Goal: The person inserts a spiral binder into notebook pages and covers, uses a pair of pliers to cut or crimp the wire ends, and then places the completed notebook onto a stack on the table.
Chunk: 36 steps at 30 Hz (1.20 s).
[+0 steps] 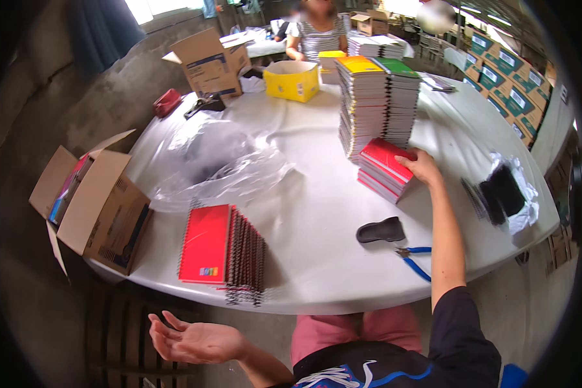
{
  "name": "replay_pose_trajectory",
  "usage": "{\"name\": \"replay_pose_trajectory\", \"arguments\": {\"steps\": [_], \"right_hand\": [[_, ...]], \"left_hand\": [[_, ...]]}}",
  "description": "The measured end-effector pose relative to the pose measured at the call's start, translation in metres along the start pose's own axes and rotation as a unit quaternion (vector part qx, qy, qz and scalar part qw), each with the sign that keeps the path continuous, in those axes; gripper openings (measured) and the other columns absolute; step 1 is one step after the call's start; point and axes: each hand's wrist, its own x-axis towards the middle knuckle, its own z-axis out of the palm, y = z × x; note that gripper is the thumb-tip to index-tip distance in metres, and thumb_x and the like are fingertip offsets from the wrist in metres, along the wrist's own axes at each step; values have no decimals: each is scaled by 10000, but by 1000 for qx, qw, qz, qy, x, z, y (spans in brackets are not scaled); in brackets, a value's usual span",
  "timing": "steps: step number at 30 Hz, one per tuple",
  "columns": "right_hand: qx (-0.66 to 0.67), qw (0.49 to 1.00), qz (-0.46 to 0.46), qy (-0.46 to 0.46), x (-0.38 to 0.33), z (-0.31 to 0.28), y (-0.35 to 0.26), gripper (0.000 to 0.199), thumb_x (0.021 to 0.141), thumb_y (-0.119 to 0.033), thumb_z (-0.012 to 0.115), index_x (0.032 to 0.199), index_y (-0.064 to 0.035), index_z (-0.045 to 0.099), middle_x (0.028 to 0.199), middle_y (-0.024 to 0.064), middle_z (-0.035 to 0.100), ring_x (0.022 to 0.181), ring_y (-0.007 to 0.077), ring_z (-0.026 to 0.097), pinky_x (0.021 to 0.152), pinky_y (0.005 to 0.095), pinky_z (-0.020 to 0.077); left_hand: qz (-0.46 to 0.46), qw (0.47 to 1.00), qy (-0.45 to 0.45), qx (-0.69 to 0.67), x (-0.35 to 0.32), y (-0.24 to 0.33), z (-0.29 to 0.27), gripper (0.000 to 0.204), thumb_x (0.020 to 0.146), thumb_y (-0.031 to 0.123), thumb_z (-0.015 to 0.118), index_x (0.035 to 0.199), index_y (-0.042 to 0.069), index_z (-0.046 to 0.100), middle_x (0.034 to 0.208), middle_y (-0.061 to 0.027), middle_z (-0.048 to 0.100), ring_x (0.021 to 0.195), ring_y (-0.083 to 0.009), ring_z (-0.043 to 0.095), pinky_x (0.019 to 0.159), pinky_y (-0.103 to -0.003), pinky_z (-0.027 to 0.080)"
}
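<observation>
My right hand [423,167] is at the right edge of a short stack of red notebooks [383,167], thumb on the top cover and fingers round the side. Right behind it rises a tall stack of spiral notebooks with a yellow cover [362,97] on top, beside another topped by a green one [402,103]. My left hand [194,341] hangs palm up before the table's front edge, fingers spread, holding nothing. Beyond it stands a pile of red spiral notebooks [207,246], its black coils fanned out to the right.
Blue-handled pliers [412,257] and a black case [380,231] lie near my right forearm. Black wire coils [501,194] rest at the right edge. Clear plastic [220,158] and an open carton [113,207] are at left. A yellow box [292,81] stands farther back; a person [317,35] sits opposite.
</observation>
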Motion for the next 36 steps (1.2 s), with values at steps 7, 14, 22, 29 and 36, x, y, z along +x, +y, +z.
{"name": "replay_pose_trajectory", "arguments": {"steps": [7,14,22,29,36], "right_hand": [[6,974,-25,227,-17,-18,-10,424,681,-238,794,930,-49,507,853,159,665,838,360,635,718,454,474],[333,928,-160,-49,-193,17,-71,442,655,-260,844,868,-48,520,819,75,599,815,148,601,643,314,463],[-104,958,-27,265,-76,-44,165,372,804,-186,667,1134,-45,570,1077,186,588,1006,361,565,853,430,456],[-147,977,29,151,-40,-21,230,259,833,-94,568,1089,-59,561,978,209,601,926,383,580,801,463,459],[218,930,-276,-109,-161,-2,40,479,874,-84,515,1347,-125,449,1002,80,599,849,229,573,797,329,457]], "left_hand": [[-48,892,-408,-189,-94,61,48,345,878,138,483,1178,-14,403,1198,-193,421,1170,-305,428,975,-406,370],[-655,584,-335,-344,-166,39,77,368,962,229,506,1266,32,443,1129,-78,583,1047,-155,563,892,-313,433],[93,668,-727,130,-109,44,66,149,839,140,587,981,103,559,945,-40,590,1004,-243,539,992,-609,162],[109,696,-688,176,-147,19,48,491,675,453,735,888,83,493,1162,-117,450,1229,-363,324,972,-676,114],[81,834,-529,134,-183,14,42,466,544,437,789,712,126,486,1090,-59,508,1110,-333,399,958,-555,214]]}}
